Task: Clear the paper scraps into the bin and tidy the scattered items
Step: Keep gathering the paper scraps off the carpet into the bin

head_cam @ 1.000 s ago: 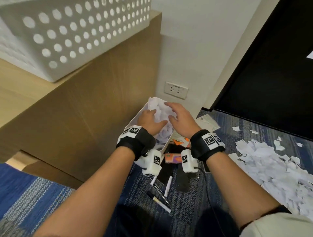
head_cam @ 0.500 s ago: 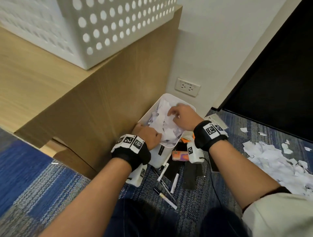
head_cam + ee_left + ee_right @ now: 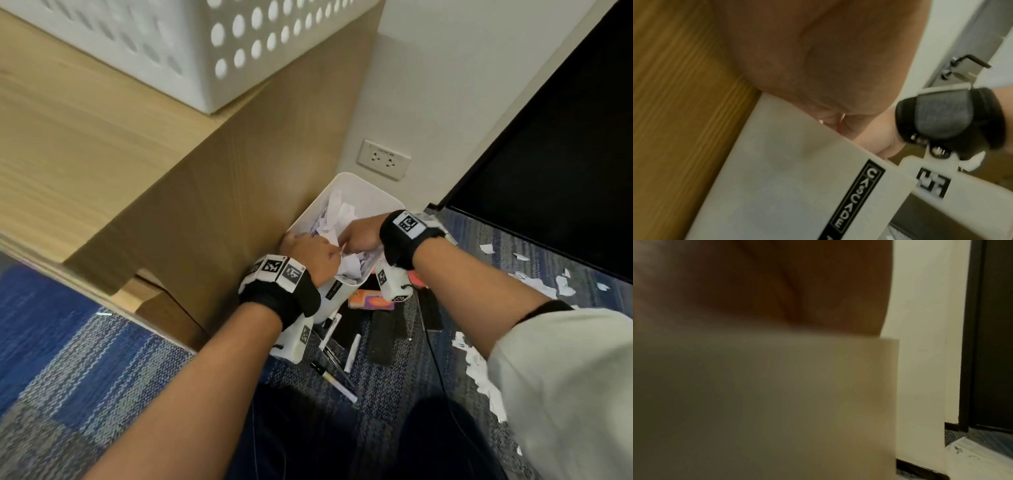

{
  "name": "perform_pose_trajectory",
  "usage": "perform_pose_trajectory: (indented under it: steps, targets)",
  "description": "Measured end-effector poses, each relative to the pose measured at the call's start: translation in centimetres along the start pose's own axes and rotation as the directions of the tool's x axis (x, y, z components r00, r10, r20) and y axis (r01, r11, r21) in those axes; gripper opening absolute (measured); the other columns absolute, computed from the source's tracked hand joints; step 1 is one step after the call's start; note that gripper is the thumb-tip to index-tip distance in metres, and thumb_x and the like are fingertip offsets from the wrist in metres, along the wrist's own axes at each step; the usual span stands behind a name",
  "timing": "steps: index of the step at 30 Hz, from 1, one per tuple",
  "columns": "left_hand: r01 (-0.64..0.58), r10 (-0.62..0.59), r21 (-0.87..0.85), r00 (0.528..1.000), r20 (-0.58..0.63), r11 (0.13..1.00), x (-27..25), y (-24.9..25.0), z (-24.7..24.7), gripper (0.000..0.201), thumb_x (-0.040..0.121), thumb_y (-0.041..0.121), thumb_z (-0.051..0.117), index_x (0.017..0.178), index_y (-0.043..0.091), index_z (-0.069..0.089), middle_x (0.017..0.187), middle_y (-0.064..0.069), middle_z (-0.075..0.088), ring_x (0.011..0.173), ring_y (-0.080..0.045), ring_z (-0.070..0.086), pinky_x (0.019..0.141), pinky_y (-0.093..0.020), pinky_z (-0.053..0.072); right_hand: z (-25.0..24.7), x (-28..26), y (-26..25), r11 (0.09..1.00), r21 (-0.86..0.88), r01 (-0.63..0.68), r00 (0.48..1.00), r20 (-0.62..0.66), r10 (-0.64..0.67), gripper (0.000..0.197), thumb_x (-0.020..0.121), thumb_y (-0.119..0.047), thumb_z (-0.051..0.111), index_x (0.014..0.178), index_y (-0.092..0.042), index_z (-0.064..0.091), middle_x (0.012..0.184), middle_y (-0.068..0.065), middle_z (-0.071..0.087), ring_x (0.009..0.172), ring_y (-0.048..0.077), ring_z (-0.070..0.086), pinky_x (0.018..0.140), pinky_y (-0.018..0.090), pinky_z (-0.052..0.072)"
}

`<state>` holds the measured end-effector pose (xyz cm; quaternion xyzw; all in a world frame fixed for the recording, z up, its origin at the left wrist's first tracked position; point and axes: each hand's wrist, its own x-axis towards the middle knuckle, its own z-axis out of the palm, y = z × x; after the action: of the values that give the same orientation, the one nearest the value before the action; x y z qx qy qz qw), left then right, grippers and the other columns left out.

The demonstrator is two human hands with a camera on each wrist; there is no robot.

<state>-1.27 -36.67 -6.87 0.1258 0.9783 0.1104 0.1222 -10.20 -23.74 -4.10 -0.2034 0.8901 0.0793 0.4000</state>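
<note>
Paper scraps (image 3: 344, 251) heaped in bin (image 3: 363, 195), directly under both hands; left hand (image 3: 310, 257) and right hand (image 3: 361, 236) pressing down, finger curl hidden.

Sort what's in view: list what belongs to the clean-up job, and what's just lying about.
Job:
- white bin
- paper scraps in it
- paper scraps on the carpet
- scattered pens
- orange card
- left hand, right hand, both in the bin

Lying about:
- perforated white basket
- wooden cabinet
- wall socket
</note>
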Motion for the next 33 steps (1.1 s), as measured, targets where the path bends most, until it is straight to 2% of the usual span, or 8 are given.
perform_pose_trajectory:
  steps: [3, 8, 13, 16, 20, 25, 30, 33]
  targets:
    - [0.085, -0.089, 0.092, 0.995, 0.039, 0.992, -0.4, 0.8, -0.4, 0.045, 0.101, 0.039, 0.024, 0.126, 0.023, 0.058, 0.129, -0.002, 0.061, 0.12, -0.024, 0.052, 0.107, -0.04, 0.024, -1.0, -2.9, 0.7, 0.998, 0.05, 0.024, 0.999, -0.048, -0.021, 0.041, 0.099, -0.012, 0.046, 0.137, -0.021, 0.056, 0.143, -0.004, 0.052, 0.132, 0.016, 0.044, 0.107, 0.022, 0.031]
    - [0.11, -0.131, 0.173, 0.984, 0.119, 0.979, -1.1, 1.7, -1.3, 0.048, 0.102, 0.039, 0.021, 0.143, 0.023, 0.04, 0.138, -0.003, 0.055, 0.128, -0.027, 0.047, 0.116, -0.044, 0.019, -1.0, -6.5, 2.1, 0.994, 0.108, 0.018, 0.991, -0.136, -0.003, 0.04, 0.097, -0.011, 0.045, 0.131, -0.024, 0.062, 0.142, -0.003, 0.052, 0.123, 0.017, 0.048, 0.084, 0.018, 0.038]
    - [0.131, -0.162, 0.154, 0.965, 0.206, 0.979, -1.0, 1.8, -1.9, 0.046, 0.099, 0.041, 0.031, 0.137, 0.025, 0.05, 0.14, -0.005, 0.052, 0.127, -0.027, 0.047, 0.114, -0.043, 0.022, 2.3, -9.9, 3.3, 0.981, 0.179, 0.075, 0.977, -0.21, -0.036, 0.044, 0.094, -0.018, 0.054, 0.136, -0.03, 0.055, 0.15, 0.0, 0.044, 0.135, 0.021, 0.041, 0.113, 0.032, 0.031]
    - [0.196, -0.194, -0.032, 0.98, 0.038, 0.98, -1.2, 2.8, -2.9, 0.042, 0.091, 0.028, 0.049, 0.133, 0.033, 0.053, 0.134, -0.004, 0.053, 0.123, -0.027, 0.05, 0.109, -0.039, 0.025, 5.2, -13.1, 6.1, 0.926, 0.336, 0.17, 0.933, -0.357, -0.041, 0.044, 0.094, -0.019, 0.057, 0.136, -0.029, 0.054, 0.142, -0.002, 0.051, 0.129, 0.019, 0.048, 0.11, 0.032, 0.035]
    - [0.126, -0.182, -0.189, 0.93, -0.318, 0.974, -1.1, 9.4, -4.3, 0.039, 0.085, 0.024, 0.056, 0.123, 0.032, 0.059, 0.124, -0.006, 0.055, 0.115, -0.028, 0.053, 0.105, -0.04, 0.026, 11.2, -18.7, 13.2, 0.853, 0.522, 0.024, 0.946, -0.287, 0.149, 0.034, 0.097, -0.029, 0.058, 0.131, -0.029, 0.059, 0.128, -0.004, 0.057, 0.118, 0.018, 0.054, 0.098, 0.029, 0.041]
    - [-0.095, -0.031, -0.323, 0.932, -0.362, 0.942, 1.1, 20.9, -3.4, 0.035, 0.082, 0.026, 0.056, 0.116, 0.033, 0.06, 0.116, -0.003, 0.057, 0.111, -0.026, 0.054, 0.106, -0.042, 0.026, 21.5, -24.5, 23.1, 0.642, 0.747, -0.174, 0.91, -0.127, 0.394, 0.033, 0.098, -0.022, 0.057, 0.13, -0.025, 0.06, 0.134, -0.004, 0.053, 0.123, 0.018, 0.05, 0.098, 0.03, 0.044]
    - [-0.136, 0.117, -0.344, 0.99, -0.075, 0.929, 4.8, 29.6, 3.4, 0.034, 0.083, 0.025, 0.057, 0.115, 0.035, 0.062, 0.113, -0.001, 0.064, 0.106, -0.025, 0.059, 0.105, -0.046, 0.037, 32.1, -27.8, 30.4, 0.305, 0.913, -0.271, 0.841, 0.071, 0.536, 0.024, 0.098, -0.018, 0.055, 0.12, -0.021, 0.064, 0.119, 0.008, 0.06, 0.107, 0.023, 0.058, 0.087, 0.032, 0.05]
    - [-0.07, 0.116, -0.395, 0.989, 0.094, 0.916, 7.4, 32.2, 9.0, 0.035, 0.085, 0.017, 0.058, 0.119, 0.024, 0.063, 0.109, -0.009, 0.068, 0.098, -0.029, 0.063, 0.087, -0.033, 0.05, 38.0, -27.3, 33.0, 0.112, 0.954, -0.278, 0.807, 0.169, 0.566, 0.019, 0.098, -0.015, 0.055, 0.114, -0.014, 0.065, 0.109, 0.011, 0.061, 0.088, 0.022, 0.058, 0.076, 0.031, 0.046]
